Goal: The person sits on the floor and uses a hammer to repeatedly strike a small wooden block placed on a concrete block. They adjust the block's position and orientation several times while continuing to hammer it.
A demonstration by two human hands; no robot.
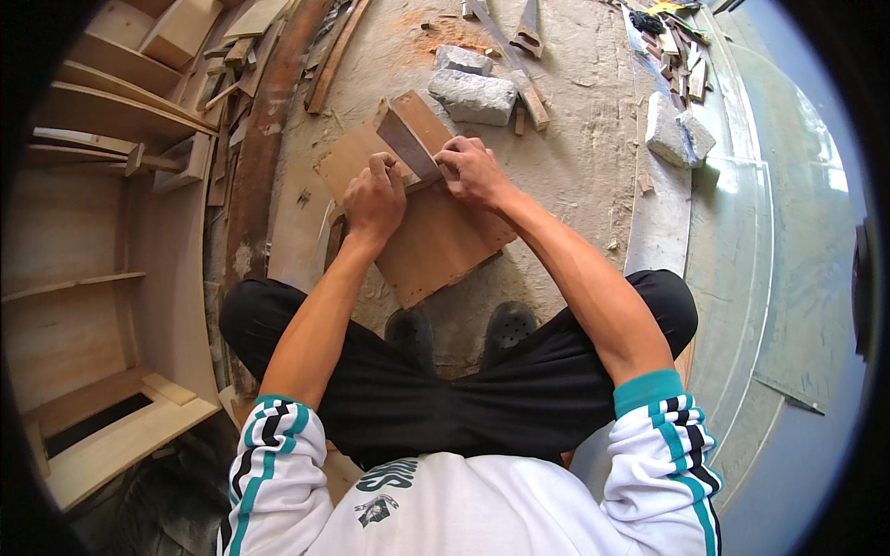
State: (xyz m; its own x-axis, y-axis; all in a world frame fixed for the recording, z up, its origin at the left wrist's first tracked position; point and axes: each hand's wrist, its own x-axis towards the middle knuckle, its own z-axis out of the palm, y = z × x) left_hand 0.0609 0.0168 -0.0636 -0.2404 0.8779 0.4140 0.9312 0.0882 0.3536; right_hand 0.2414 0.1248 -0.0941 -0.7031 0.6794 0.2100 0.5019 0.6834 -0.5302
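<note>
Between my feet and some stones, a plywood panel lies tilted. On it stands an upright piece made of wooden boards, like a narrow open frame. My right hand is closed on the near right end of this piece, thumb and fingers pinching its edge. My left hand is at its near left side, fingers curled and closed close to the wood. What lies between the left fingertips, if anything, is too small to make out.
A large wooden cabinet frame stands at the left, beside a long rusty beam. Concrete chunks and a handsaw lie beyond the panel. Glass sheets are at the right, with wood scraps on them.
</note>
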